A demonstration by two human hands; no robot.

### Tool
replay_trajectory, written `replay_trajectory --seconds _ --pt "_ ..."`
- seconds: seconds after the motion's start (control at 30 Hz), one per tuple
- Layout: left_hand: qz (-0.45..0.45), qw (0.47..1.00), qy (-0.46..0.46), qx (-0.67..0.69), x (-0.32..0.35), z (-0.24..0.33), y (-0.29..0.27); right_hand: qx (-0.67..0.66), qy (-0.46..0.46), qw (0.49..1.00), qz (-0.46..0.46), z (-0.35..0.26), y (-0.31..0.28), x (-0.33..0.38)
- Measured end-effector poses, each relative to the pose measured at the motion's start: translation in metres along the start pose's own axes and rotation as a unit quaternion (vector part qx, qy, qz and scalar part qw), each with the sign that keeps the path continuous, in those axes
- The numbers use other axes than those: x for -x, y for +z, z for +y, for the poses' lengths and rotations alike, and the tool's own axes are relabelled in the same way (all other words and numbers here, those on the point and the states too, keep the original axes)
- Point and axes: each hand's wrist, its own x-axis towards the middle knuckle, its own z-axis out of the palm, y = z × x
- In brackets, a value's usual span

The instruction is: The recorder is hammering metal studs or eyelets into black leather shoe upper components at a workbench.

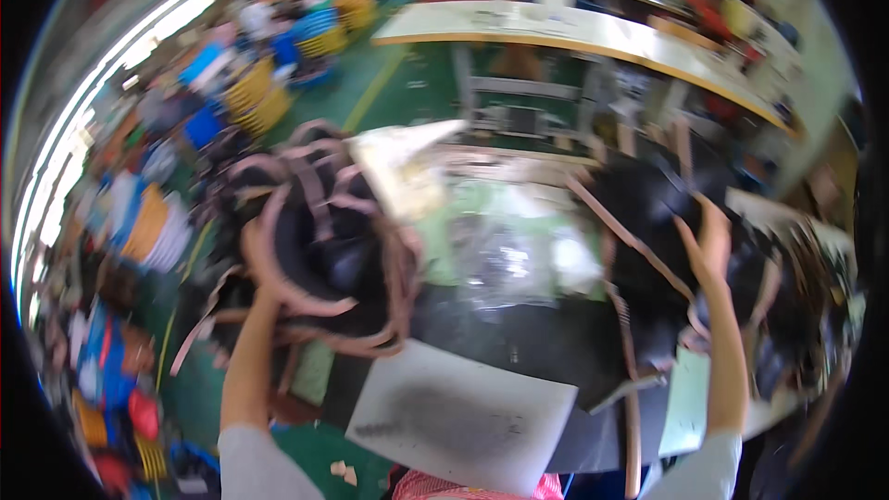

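On the left, a tangled bundle of black pieces with pinkish-brown edging strips [319, 222] bulges above the table's left side. My left hand [257, 250] grips its outer side; the fingertips are hidden among the pieces. A second heap of black pieces with similar strips [648, 268] lies on the right. My right hand [708, 239] reaches onto this heap, thumb and finger apart, against a black piece. Motion blurs both heaps, so the exact kind of piece cannot be made out. Between the hands lies crumpled clear plastic [505, 264] on the dark tabletop [463, 319].
A white sheet [463, 417] with grey smudges lies at the near edge. Cream paper [398, 171] sticks up beside the left bundle. Beyond stands a long white workbench [546, 26]. Yellow baskets [255, 97] and piled goods line the green floor at left.
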Motion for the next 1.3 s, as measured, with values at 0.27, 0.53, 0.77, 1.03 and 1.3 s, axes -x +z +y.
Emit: replay_trajectory --seconds 0.27,0.53,0.77,1.03,1.3 --pt "0.078 0.976 0.143 -0.142 0.019 0.089 -0.049 0.071 -0.154 0.985 0.003 0.065 0.020 0.034" --pt "-0.221 0.935 0.003 0.278 0.106 0.156 -0.151 0.109 -0.167 0.979 -0.040 0.047 0.046 0.069" --pt "-0.373 0.842 0.132 0.367 0.202 0.255 -0.095 0.071 -0.084 0.978 -0.175 0.058 0.015 0.075" --pt "-0.367 0.761 0.352 0.403 0.316 0.289 -0.087 -0.111 0.000 0.994 -0.016 0.042 -0.070 0.074" --pt "-0.567 0.597 0.136 0.551 0.270 0.281 -0.187 -0.219 -0.305 0.878 -0.298 -0.267 -0.102 0.199"
